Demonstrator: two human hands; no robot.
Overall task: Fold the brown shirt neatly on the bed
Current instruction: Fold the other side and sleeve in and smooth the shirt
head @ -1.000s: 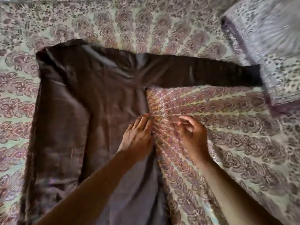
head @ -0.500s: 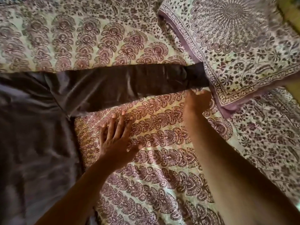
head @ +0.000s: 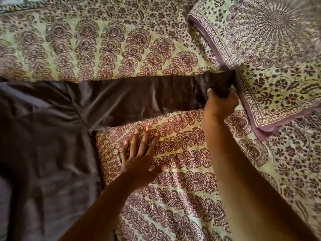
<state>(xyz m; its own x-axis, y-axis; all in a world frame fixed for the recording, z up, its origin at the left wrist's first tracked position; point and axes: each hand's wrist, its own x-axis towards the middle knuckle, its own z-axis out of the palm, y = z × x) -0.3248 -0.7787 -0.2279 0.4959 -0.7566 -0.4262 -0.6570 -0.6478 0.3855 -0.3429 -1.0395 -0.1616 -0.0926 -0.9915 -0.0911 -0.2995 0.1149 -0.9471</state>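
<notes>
The brown shirt [head: 43, 140] lies flat on the patterned bedspread [head: 173, 180], its body filling the left of the view. One long sleeve [head: 139, 96] stretches right toward the pillow. My right hand [head: 219, 103] grips the cuff end of that sleeve, thumb on top, right beside the pillow's corner. My left hand [head: 140, 155] lies on the bedspread with fingers spread and straight, just below the sleeve and right of the shirt's side seam, holding nothing.
A pillow [head: 271, 54] in matching print sits at the upper right, its corner touching the sleeve's cuff. Patterned bedspread extends above the sleeve and across the lower right.
The view swung right along the sleeve. My right hand reached out to the cuff and closed on it. My left hand left the shirt's side edge and now rests on the bedspread.
</notes>
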